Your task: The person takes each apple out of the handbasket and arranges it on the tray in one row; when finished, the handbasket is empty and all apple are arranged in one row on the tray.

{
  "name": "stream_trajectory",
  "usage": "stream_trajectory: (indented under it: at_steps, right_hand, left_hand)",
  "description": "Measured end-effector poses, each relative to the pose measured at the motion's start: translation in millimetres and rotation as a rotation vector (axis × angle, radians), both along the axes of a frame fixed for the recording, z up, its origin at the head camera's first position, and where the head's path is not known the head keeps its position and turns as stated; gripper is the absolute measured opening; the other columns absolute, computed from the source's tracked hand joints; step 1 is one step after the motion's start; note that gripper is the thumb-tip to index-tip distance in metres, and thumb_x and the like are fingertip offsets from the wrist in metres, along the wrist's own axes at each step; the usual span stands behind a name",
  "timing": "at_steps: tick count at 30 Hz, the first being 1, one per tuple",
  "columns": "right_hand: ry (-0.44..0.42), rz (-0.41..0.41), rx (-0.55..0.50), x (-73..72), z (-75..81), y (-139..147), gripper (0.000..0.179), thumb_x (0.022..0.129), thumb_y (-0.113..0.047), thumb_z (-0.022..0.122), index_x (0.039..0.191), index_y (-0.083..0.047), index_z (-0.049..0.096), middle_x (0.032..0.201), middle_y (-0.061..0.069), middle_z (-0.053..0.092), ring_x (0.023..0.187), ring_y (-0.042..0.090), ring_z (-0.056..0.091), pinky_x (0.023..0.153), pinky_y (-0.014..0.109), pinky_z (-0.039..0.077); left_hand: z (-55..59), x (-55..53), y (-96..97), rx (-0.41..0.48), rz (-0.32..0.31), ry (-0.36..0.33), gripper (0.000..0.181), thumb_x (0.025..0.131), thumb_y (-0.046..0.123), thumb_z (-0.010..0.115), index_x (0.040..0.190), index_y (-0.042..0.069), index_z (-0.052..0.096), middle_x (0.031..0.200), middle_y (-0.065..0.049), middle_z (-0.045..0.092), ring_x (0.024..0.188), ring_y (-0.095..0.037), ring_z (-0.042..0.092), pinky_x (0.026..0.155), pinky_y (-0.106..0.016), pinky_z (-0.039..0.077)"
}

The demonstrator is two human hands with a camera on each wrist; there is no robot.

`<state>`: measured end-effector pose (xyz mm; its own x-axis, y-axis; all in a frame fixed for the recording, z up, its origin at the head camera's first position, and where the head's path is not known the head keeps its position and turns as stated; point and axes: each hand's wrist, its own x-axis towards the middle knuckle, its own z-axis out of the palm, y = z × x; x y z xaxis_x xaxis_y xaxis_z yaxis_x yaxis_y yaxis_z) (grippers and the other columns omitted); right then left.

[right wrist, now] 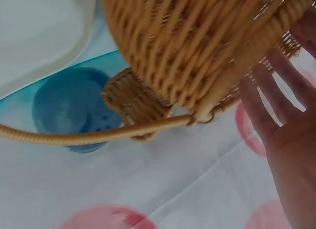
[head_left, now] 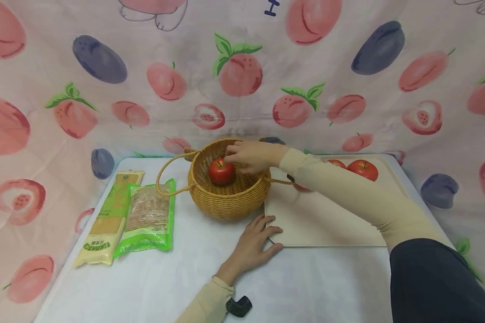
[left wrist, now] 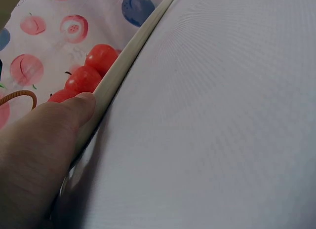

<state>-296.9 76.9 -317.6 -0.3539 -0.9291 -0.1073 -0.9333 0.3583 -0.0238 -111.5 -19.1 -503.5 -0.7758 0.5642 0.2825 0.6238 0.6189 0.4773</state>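
A wicker basket (head_left: 226,206) with loop handles stands mid-table, and a red apple (head_left: 221,172) lies inside it. My right hand (head_left: 255,155) reaches over the basket's right rim, its fingertips close beside the apple. In the right wrist view, the fingers (right wrist: 259,108) extend over the woven rim without curling round anything. My left hand (head_left: 253,244) rests with spread fingers at the near left corner of a cream tray (head_left: 327,224). Red apples (head_left: 363,169) sit at the tray's far side, partly hidden by my right forearm; the left wrist view shows more apples (left wrist: 83,80) beyond the thumb.
Left of the basket lie a long yellow-green noodle packet (head_left: 105,224) and a clear pack with green edges (head_left: 147,217), slightly overlapping. One basket handle (head_left: 161,172) reaches over the green-edged pack. A fruit-print cloth (head_left: 242,107) hangs behind the white table (head_left: 307,287).
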Motion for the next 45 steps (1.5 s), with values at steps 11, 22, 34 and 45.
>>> stream_trajectory:
  at_steps: [11,22,34,45]
  right_hand:
    - [0.018,-0.025,0.103,-3.9,-6.1,-21.7,0.043,0.092,-0.020,0.059,0.134,-0.018,0.051,0.132,0.010,0.046,0.108,0.027,0.049,0.093,0.041,0.046]
    - [-0.052,-0.056,0.136,-14.0,-20.4,-26.8,0.043,0.090,-0.021,0.061,0.132,-0.023,0.050,0.127,0.012,0.044,0.105,0.029,0.053,0.096,0.044,0.046]
    - [-0.145,-0.098,0.193,-26.2,-36.8,-41.0,0.055,0.093,-0.023,0.059,0.143,-0.029,0.038,0.129,0.011,0.041,0.083,0.023,0.057,0.079,0.037,0.052]
    - [-0.203,-0.164,0.217,-31.2,-45.5,-42.6,0.063,0.092,-0.026,0.060,0.147,-0.034,0.028,0.147,0.010,0.030,0.115,0.029,0.054,0.098,0.046,0.047]
  left_hand:
    - [0.6,0.1,-0.4,-0.001,0.000,0.018,0.035,0.092,0.048,0.054,0.121,0.028,0.057,0.143,-0.001,0.044,0.139,-0.029,0.033,0.110,-0.049,0.034]
    - [2.6,-1.1,0.0,-0.008,-0.020,0.031,0.036,0.092,0.048,0.054,0.120,0.027,0.058,0.142,-0.002,0.044,0.138,-0.031,0.034,0.110,-0.048,0.034]
    - [2.4,0.5,-0.5,0.003,0.003,0.030,0.035,0.091,0.047,0.056,0.120,0.027,0.058,0.142,-0.002,0.045,0.137,-0.031,0.035,0.109,-0.049,0.035]
    - [-1.4,-1.9,0.3,-0.002,-0.002,0.018,0.037,0.091,0.050,0.055,0.121,0.029,0.057,0.143,-0.001,0.044,0.138,-0.030,0.033,0.110,-0.049,0.034]
